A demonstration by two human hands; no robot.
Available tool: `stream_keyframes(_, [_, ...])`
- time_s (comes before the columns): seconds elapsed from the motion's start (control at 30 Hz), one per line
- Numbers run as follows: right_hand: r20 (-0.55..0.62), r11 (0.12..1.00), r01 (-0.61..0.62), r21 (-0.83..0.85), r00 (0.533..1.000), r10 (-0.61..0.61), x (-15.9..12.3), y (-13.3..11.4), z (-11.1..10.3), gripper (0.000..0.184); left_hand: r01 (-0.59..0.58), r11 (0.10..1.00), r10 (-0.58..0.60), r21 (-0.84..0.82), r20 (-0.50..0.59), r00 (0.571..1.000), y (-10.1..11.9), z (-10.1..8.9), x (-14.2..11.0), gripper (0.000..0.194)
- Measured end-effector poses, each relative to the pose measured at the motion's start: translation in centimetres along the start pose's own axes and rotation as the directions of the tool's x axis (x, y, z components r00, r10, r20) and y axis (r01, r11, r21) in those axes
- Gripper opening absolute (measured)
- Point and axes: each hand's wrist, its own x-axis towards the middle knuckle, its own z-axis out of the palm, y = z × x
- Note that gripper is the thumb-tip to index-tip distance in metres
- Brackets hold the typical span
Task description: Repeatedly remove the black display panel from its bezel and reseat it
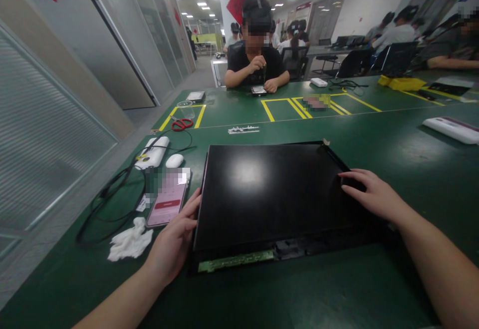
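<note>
A flat black display panel (258, 189) lies in front of me, glossy, with a light reflected on it. It sits skewed over a black frame (337, 155) whose rim shows at the back and right. Along its near edge runs a narrow green circuit strip (235, 261). My left hand (172, 241) is closed around the panel's left edge. At the right edge, my right hand (368, 191) grips the panel, thumb and forefinger over the rim; the other fingers are partly hidden.
Left of the panel lie a phone (170, 198), crumpled tissue (130, 239), black cable (108, 189), white mouse-shaped object (174, 161) and red-handled scissors (182, 125). White strips (243, 130) lie behind it. Across the table (392, 149), a person (256, 49) works on a small drive (258, 90).
</note>
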Motion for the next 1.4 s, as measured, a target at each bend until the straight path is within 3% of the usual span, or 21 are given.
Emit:
stream_keyframes(0.13, [0.001,1.000,-0.004,-0.003,1.000,0.004,0.0,0.0,0.0,0.049,0.094,0.977,-0.087,-0.193,0.042,0.995,-0.3,-0.3,0.2,0.048])
stream_keyframes(0.3, [0.008,1.000,0.008,-0.006,1.000,-0.008,0.0,-0.1,0.0,0.050,-0.001,0.998,0.007,-0.068,0.088,0.996,-1.3,-1.3,0.2,0.060])
stream_keyframes(0.4, [0.017,1.000,0.015,-0.008,1.000,-0.015,0.0,-0.2,0.0,0.050,-0.002,1.000,0.001,0.003,0.099,0.995,-1.8,-1.8,0.1,0.073])
stream_keyframes(0.6, [0.015,1.000,-0.001,0.001,1.000,0.001,-0.1,-0.2,-0.1,0.051,0.017,0.999,-0.022,0.050,0.109,0.994,-1.8,-2.0,0.1,0.078])
stream_keyframes(0.9, [0.036,1.000,-0.003,-0.012,0.999,0.003,-0.1,-0.7,-0.4,0.049,-0.136,0.989,0.130,0.063,0.088,0.988,-1.7,-1.7,-0.1,0.060])
stream_keyframes(1.17, [0.034,1.000,0.011,-0.009,0.999,-0.011,-0.1,-0.5,-0.3,0.049,-0.172,0.984,0.163,0.047,0.151,0.975,-1.5,-2.0,0.1,0.059])
stream_keyframes(1.3, [0.010,0.999,0.043,0.018,0.999,-0.044,-0.1,-0.3,-0.3,0.051,-0.136,0.991,0.136,-0.013,0.127,0.982,-1.0,-1.4,-0.5,0.060])
stream_keyframes(1.4, [-0.024,0.997,0.038,0.062,0.999,-0.037,-0.1,-0.1,-0.1,0.055,-0.006,0.990,0.026,-0.142,0.137,0.990,-0.4,-0.8,-1.1,0.067])
